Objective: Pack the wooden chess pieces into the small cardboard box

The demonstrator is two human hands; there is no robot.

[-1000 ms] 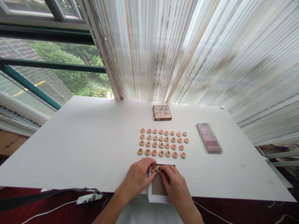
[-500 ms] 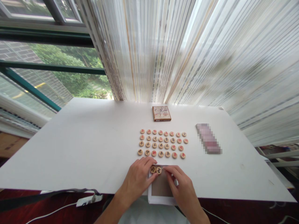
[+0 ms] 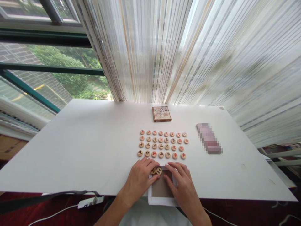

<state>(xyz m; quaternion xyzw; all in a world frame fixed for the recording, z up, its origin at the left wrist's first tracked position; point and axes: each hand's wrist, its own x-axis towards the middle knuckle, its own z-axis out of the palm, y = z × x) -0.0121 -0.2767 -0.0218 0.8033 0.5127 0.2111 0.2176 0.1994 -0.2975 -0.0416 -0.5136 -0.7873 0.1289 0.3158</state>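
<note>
Near the table's front edge is a shallow white box point(image 3: 162, 201) with a brown inside. Two round wooden Chinese chess pieces with black characters point(image 3: 159, 171) lie side by side in its far left corner. My left hand point(image 3: 140, 174) is closed around the box's left wall, its thumb inside and its index finger by the far rim; it partly covers the left piece. Over the right wall rests my right hand point(image 3: 184, 181), thumb and fingers apart, with no piece visible between them. Beyond the box, more Chinese chess pieces point(image 3: 161, 146) are laid out face up in rows, red and black.
A flat printed box point(image 3: 161, 113) lies behind the rows on the white table point(image 3: 94, 147). To the right is a blurred-out pinkish oblong item point(image 3: 209, 138). A power strip point(image 3: 90, 202) hangs below the front edge at left. String curtains and a window stand behind.
My right thumb and fingers have spread apart from their near-pinch by the far rim. My left hand stays on the box. The view has shifted slightly.
</note>
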